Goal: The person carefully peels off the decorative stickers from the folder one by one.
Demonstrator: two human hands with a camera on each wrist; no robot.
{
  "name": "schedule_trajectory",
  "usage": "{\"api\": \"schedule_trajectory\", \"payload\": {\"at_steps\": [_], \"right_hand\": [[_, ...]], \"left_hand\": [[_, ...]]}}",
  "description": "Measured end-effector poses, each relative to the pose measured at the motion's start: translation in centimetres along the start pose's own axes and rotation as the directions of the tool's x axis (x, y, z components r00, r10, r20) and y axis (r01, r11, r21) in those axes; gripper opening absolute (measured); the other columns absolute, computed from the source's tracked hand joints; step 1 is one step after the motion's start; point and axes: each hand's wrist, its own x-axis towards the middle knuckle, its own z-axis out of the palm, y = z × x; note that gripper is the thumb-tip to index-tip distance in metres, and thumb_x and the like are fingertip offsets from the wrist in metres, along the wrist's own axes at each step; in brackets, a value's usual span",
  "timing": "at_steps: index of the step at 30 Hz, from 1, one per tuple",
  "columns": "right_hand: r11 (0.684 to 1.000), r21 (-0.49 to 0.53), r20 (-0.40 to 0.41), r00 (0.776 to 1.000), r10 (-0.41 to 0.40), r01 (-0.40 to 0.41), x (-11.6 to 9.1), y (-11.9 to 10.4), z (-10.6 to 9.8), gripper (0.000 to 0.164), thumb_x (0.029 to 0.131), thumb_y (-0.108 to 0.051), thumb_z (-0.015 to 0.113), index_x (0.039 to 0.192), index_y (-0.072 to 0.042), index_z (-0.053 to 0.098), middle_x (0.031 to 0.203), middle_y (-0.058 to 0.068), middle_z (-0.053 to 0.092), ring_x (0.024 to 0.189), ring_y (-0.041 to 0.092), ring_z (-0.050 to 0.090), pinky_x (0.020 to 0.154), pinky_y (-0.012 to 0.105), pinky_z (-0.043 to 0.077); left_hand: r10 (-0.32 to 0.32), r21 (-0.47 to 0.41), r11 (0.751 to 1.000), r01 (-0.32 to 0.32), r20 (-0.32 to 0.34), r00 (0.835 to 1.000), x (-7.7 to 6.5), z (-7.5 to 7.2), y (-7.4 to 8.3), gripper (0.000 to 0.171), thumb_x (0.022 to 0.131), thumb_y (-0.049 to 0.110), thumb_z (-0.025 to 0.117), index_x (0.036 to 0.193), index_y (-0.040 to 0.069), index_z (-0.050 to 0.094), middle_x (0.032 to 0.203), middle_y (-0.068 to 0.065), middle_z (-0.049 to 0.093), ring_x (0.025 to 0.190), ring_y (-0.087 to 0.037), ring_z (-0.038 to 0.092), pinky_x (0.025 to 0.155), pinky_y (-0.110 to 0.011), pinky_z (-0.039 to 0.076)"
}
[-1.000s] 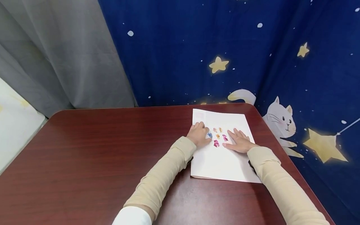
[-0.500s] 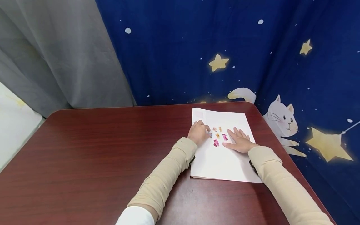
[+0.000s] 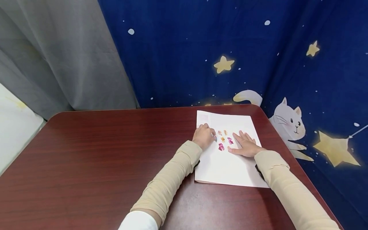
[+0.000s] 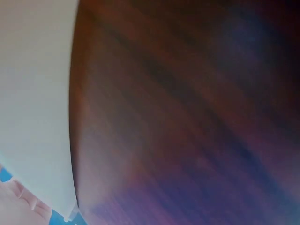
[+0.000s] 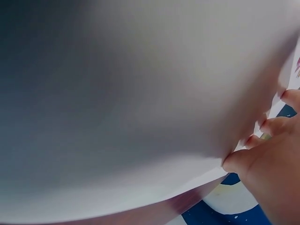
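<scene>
Beige sleeves (image 3: 166, 179) cover both forearms at the near side, with a white cuff (image 3: 139, 220) below the left one. Past them, white paper (image 3: 227, 167) lies toward the right end of a reddish-brown wood-grain table (image 3: 100, 166). The right hand (image 3: 245, 147) rests on the paper with fingers straight and spread, its thumb near a larger magenta piece (image 3: 221, 147) and its index finger near a smaller magenta piece (image 3: 230, 141). The left hand (image 3: 203, 137) has its fingers bent down at a partly hidden blue piece (image 3: 216, 139); whether they pinch it, I cannot tell. Between the hands lie orange-yellow pieces (image 3: 222, 139) and a pinkish piece (image 3: 219, 133). Beyond the table hang a grey curtain (image 3: 72, 57) and a navy curtain (image 3: 184, 64) printed with stars and a white cat (image 3: 288, 121).
</scene>
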Motion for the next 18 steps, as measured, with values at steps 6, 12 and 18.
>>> {"api": "schedule_trajectory", "payload": {"at_steps": [6, 12, 18], "right_hand": [[1.000, -0.025, -0.042, 0.999, -0.004, 0.003, -0.07, -0.18, 0.05, 0.090, 0.077, -0.054, 0.056, 0.139, 0.000, 0.019, 0.141, 0.029, 0.004, 0.128, 0.045, -0.001, 0.096, 0.062, 0.002], [0.997, -0.078, -0.087, 0.996, -0.013, 0.006, 0.04, -0.15, 0.04, 0.090, 0.075, -0.055, 0.059, 0.136, 0.002, 0.026, 0.139, 0.030, 0.013, 0.127, 0.045, 0.008, 0.097, 0.060, 0.009], [0.995, -0.096, -0.093, 0.996, -0.011, 0.002, 0.32, -0.22, 0.05, 0.089, 0.074, -0.055, 0.060, 0.136, 0.001, 0.028, 0.139, 0.030, 0.015, 0.126, 0.046, 0.010, 0.097, 0.060, 0.011]], "left_hand": [[0.048, 0.013, 0.999, -0.048, 0.003, 0.999, 0.01, 0.01, 0.08, 0.020, 0.085, 0.031, 0.058, 0.101, 0.022, 0.066, 0.101, 0.000, 0.053, 0.093, -0.015, 0.047, 0.081, -0.028, 0.040], [0.045, -0.035, 0.998, -0.045, -0.002, 0.999, 0.12, 0.16, 0.04, 0.023, 0.085, 0.030, 0.059, 0.103, 0.018, 0.065, 0.103, -0.001, 0.053, 0.094, -0.016, 0.047, 0.083, -0.027, 0.039], [0.046, -0.086, 0.995, -0.046, -0.001, 0.999, 0.11, 0.05, -0.12, 0.019, 0.084, 0.026, 0.060, 0.099, 0.017, 0.067, 0.100, -0.002, 0.054, 0.094, -0.017, 0.048, 0.082, -0.027, 0.039]]}}
